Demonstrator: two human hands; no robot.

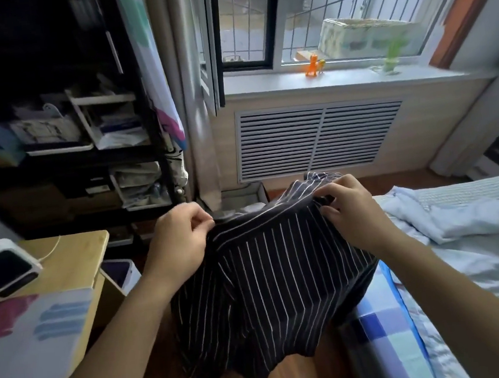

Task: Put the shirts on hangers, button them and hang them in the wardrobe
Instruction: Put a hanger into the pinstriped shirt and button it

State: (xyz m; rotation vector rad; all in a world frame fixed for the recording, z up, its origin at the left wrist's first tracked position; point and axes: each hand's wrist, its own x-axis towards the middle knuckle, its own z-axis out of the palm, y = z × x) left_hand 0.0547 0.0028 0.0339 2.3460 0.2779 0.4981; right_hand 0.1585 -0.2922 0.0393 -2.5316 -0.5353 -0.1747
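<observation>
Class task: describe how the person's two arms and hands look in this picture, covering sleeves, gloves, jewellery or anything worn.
Both forearms are bare to the frame's bottom edge; no sleeve shows. The left hand and right hand wear no gloves. No ring, watch or bracelet is visible on either wrist or the fingers in view. Nails look short and unpainted.

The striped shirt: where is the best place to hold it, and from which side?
Probably along the top edge of the striped shirt, one hand near each end, coming from above as the left hand and right hand do; pinched there, the cloth hangs flat.
</observation>
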